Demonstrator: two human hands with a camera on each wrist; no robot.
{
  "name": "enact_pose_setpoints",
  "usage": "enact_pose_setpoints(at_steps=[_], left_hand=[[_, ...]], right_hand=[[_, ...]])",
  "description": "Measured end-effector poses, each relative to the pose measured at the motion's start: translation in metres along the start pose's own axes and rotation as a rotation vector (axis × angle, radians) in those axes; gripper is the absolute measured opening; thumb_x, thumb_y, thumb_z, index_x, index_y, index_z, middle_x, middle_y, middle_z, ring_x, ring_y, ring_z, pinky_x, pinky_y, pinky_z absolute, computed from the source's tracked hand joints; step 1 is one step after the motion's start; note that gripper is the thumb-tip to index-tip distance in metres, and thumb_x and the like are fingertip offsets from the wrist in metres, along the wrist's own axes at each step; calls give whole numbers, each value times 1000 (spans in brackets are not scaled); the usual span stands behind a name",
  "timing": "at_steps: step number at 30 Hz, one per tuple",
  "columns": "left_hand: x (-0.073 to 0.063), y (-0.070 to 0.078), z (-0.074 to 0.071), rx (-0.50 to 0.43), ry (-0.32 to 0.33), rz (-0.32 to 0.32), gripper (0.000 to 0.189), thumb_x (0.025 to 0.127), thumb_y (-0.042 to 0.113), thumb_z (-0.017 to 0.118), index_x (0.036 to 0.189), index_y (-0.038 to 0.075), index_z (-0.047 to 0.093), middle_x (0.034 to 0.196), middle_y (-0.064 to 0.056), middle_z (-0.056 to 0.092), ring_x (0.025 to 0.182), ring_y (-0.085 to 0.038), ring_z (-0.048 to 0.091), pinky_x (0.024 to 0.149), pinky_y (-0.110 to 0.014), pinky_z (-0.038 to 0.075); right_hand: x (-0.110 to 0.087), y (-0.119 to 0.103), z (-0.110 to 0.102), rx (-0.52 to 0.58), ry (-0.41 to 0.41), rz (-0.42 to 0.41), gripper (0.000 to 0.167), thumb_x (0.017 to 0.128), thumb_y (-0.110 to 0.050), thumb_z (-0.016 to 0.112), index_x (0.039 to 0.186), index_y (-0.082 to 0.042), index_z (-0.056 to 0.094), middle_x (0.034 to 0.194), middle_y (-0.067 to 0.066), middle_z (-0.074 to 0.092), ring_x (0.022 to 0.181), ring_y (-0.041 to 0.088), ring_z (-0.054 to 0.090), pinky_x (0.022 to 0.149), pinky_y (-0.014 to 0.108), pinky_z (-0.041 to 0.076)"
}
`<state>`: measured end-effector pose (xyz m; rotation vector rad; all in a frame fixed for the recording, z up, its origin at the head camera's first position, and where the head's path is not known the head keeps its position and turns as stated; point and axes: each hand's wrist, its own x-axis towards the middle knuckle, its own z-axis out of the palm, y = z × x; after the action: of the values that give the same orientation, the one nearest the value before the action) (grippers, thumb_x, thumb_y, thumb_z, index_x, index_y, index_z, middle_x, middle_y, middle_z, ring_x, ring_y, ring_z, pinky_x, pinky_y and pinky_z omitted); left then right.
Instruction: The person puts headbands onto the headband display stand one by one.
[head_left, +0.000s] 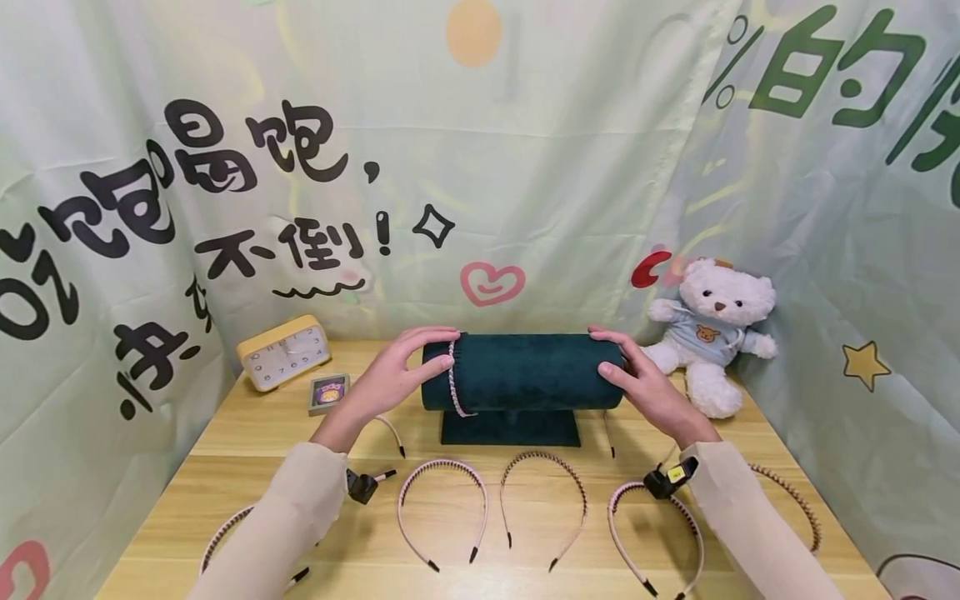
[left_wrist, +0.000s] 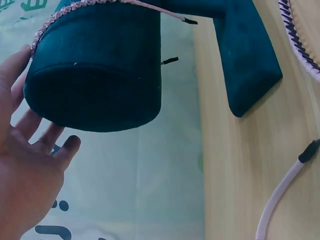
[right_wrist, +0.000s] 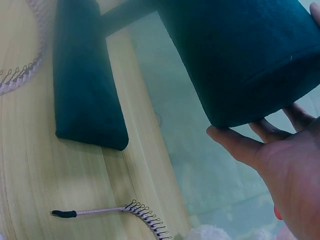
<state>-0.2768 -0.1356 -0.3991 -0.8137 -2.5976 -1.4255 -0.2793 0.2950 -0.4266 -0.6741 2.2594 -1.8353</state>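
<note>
A dark green velvet display stand (head_left: 532,371), a horizontal roll on a flat base, stands at the centre of the head view. A pink braided headband (head_left: 453,387) is fitted over the roll near its left end; its black-tipped ends show under the roll in the left wrist view. My left hand (head_left: 405,358) holds the headband against the roll, thumb at the front and index finger on top. The other left fingers spread beside the roll's end. At the right end, my right hand (head_left: 652,387) grips the roll, thumb in front, fingers over the top and end.
Several headbands, including a pink one (head_left: 442,463) and a brownish one (head_left: 582,487), lie on the wooden table (head_left: 360,542). A yellow clock (head_left: 285,352) and small framed box (head_left: 328,393) stand back left, a white teddy bear (head_left: 723,304) back right. Printed curtains surround the table.
</note>
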Motion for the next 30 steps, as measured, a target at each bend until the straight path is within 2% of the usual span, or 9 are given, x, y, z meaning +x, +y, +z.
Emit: enact_pose_setpoints(at_steps=[9,15,19,24,26,30], left_hand=[[10,6,7,33,-1,23,41,105,44,73,145,34,70,155,10,62,151,-22,49,128,-60,35],[15,12,11,72,-9,31,44,103,50,74,145,36,70,154,11,63,150,-21,50,127,-59,39],[18,16,13,112,-15,27,45,103,51,74,145,37,69,155,11,63,150,-21,51,126,-58,40],[23,21,18,180,-12,55,45,103,46,75,146,33,71,154,5,65,149,-24,53,126,-58,41],[24,22,20,196,-10,59,45,103,46,75,145,31,71,154,3,65,149,-26,53,125,-59,42],[29,27,23,241,-16,76,44,103,46,75,143,30,73,151,2,67,149,-26,53,124,-59,42]], right_hand=[[0,-1,0,-1,1,0,49,117,-18,49,164,-17,35,183,12,8,165,43,6,108,10,41],[0,0,0,-19,7,3,49,117,-19,50,164,-18,35,183,11,9,165,43,10,108,10,40],[0,0,0,-6,6,-10,49,117,-18,49,164,-16,35,183,13,10,164,44,12,109,11,42],[0,1,0,5,2,-21,48,118,-16,49,164,-15,35,182,15,10,164,43,12,109,11,42],[0,0,0,8,1,-22,48,118,-17,49,164,-16,35,182,15,9,163,40,15,110,11,43],[-1,1,-1,15,-2,-33,48,118,-16,48,164,-15,35,182,16,9,158,20,28,110,13,45]])
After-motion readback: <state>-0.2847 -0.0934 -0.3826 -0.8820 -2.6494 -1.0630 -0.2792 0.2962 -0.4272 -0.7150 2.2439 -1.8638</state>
